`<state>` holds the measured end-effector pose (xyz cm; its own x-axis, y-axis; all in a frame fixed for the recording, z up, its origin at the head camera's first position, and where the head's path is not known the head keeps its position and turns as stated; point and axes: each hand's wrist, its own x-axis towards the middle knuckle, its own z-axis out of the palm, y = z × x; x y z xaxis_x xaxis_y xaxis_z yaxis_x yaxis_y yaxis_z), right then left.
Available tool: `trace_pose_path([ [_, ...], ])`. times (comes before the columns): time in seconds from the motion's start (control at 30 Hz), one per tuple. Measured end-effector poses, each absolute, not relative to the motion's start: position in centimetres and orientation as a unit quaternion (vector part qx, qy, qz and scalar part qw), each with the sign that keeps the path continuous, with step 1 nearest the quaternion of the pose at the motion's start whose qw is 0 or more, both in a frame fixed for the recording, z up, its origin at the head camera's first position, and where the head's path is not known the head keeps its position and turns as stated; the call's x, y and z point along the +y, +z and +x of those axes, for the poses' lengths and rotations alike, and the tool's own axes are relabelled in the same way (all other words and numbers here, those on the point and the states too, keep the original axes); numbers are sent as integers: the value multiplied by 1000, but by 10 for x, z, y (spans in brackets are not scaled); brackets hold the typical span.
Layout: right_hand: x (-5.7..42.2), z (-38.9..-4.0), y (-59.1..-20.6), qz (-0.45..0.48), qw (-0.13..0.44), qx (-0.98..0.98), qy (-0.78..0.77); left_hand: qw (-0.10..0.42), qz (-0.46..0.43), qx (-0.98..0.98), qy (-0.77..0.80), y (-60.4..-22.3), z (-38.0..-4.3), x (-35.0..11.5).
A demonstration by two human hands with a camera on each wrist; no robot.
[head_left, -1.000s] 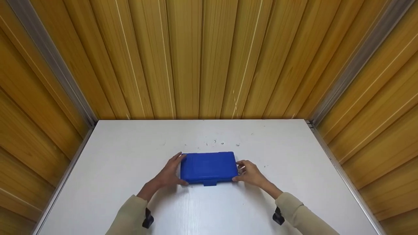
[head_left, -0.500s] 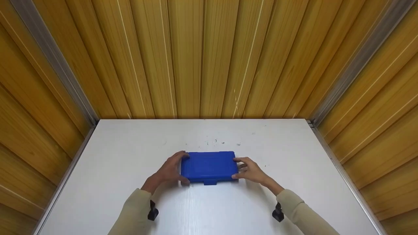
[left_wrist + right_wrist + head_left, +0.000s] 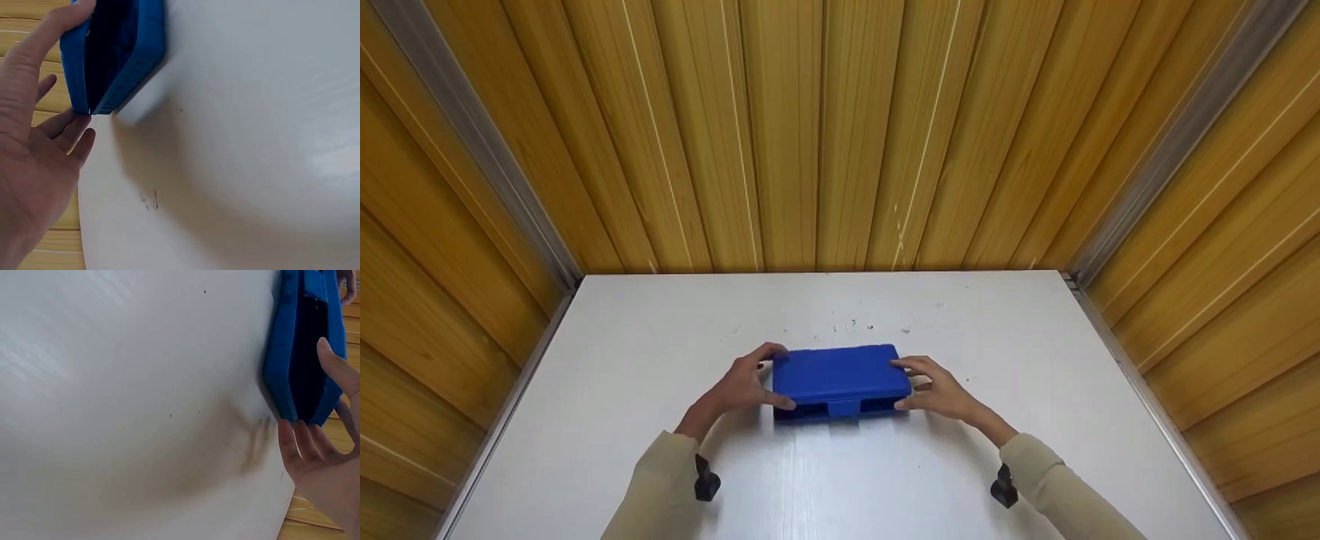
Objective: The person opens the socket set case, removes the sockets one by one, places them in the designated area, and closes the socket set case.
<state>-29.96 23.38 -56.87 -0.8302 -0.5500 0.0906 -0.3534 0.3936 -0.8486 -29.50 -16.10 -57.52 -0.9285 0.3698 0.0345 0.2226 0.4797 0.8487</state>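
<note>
A blue plastic case lies on the white table, its front latch tab facing me. Its lid is raised a little at the front, and a dark gap shows between lid and base. My left hand grips the lid's left end, thumb at the front edge and fingers towards the back corner. At the right end my right hand holds the lid in the same way, thumb at the front edge. The inside of the case is too dark to make out.
The white table carries a few dark marks behind the case. Yellow wood-look panels stand at the back and both sides, with grey metal strips in the corners. Each sleeve has a small black device at the wrist.
The lid was down on the base before; its front edge has now risen, opening a dark gap. Both hands' thumbs have moved up with the front edge, and the case has stayed in place.
</note>
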Motion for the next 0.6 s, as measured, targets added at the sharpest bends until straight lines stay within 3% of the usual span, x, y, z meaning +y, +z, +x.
trace_pose_path([
  [0.2,230,-309,-568,-290,76,795,-528,97,120,799,581,-572,-296,-163],
  [0.4,219,-315,-563,-274,35,808,-520,86,84,789,603,-574,-292,-163],
  [0.6,207,-320,-556,-191,20,824,-534,112,148,829,528,-578,-287,-162],
])
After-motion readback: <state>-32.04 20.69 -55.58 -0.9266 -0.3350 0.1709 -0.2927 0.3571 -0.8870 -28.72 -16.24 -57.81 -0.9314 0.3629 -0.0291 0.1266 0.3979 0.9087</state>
